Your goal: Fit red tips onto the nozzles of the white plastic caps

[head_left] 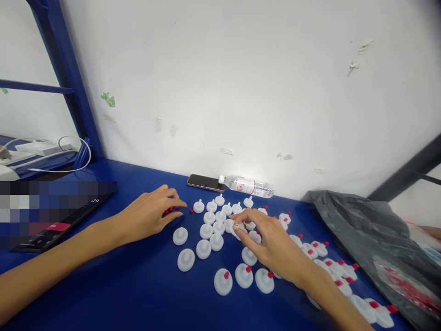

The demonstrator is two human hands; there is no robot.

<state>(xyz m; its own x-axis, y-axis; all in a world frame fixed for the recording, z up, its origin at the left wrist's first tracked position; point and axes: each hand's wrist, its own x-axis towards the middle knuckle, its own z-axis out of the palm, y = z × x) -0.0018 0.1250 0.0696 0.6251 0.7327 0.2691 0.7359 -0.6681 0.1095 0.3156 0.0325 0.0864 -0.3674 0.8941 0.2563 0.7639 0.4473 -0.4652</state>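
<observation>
On the blue bench, at the right edge of the cluster of bare white caps, we find the right hand with its grip clenched on one white nozzle cap, pinched between thumb and forefinger. The left hand lies to the left across that cluster, fingers curled over a heap of red tips; whether its grip holds any we cannot tell. One stray red tip lies just beyond the left fingertips, toward the white nozzle cap.
</observation>
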